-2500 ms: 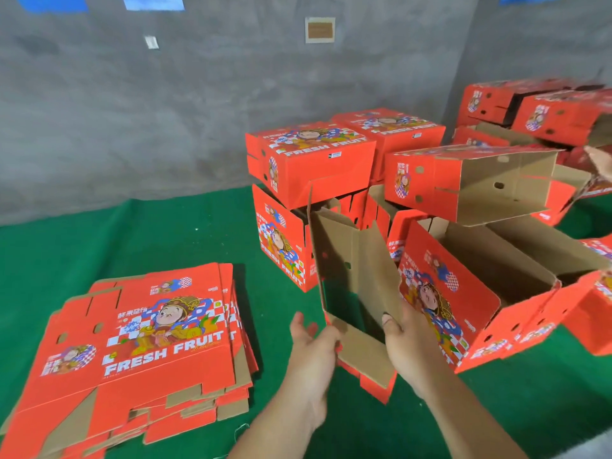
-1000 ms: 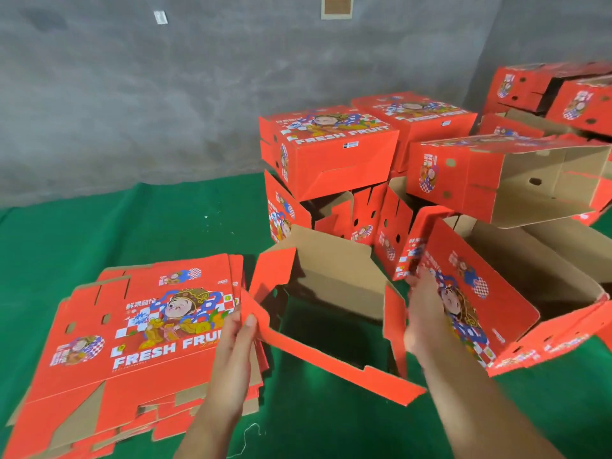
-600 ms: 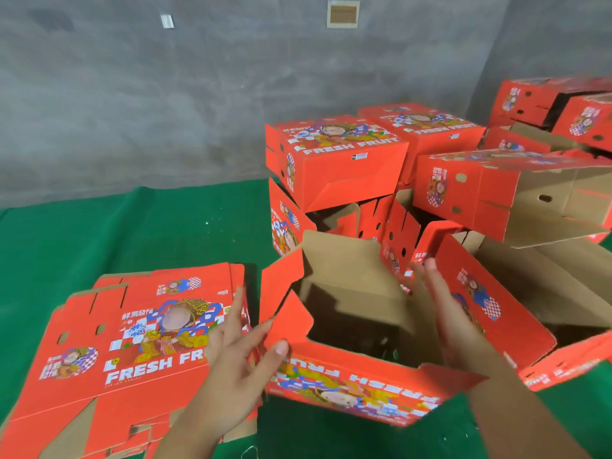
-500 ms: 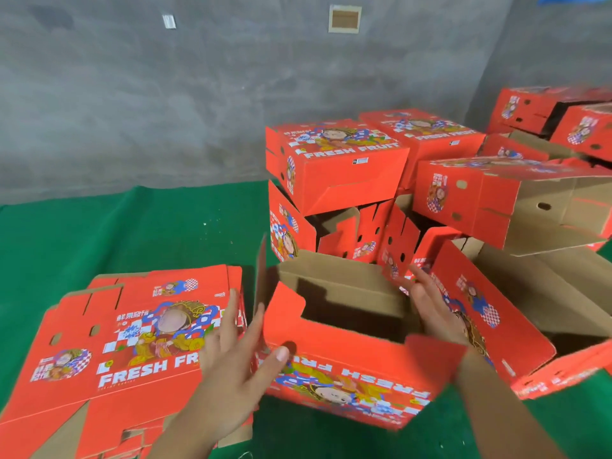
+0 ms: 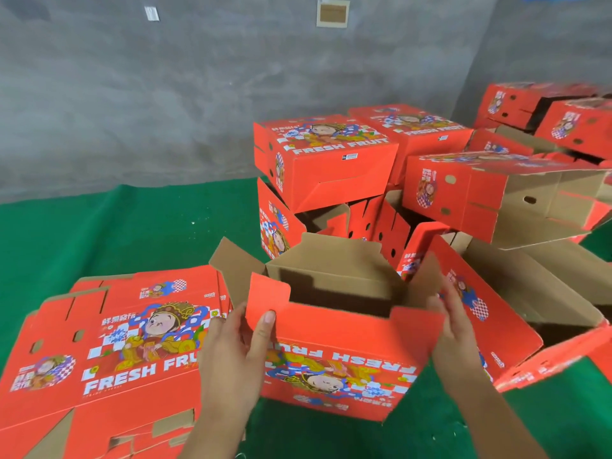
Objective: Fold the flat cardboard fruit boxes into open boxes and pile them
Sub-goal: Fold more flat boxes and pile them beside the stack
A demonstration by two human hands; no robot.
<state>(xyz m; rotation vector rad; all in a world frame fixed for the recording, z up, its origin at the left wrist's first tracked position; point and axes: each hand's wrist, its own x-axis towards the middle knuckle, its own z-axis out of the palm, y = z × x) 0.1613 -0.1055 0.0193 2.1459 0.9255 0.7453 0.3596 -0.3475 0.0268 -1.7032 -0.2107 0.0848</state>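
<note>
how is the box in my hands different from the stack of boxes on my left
The box in your hands is opened up, its brown inside showing; the stack on your left lies flat and folded.
The held box's "FRESH FRUIT" print reads upside down to you; the stack's reads upright.
Your left hand and right hand hold the box; nothing holds the stack.
Both are red cardboard with the same cartoon print.

Half-formed red box (image 5: 334,359) stands open-topped on the green floor covering (image 5: 99,233). Left hand (image 5: 231,356) pinches its near-left corner flap; right hand (image 5: 453,329) holds the right end flap. Flat box stack (image 5: 109,352) lies left; folded box pile (image 5: 331,160) stands behind.
</note>
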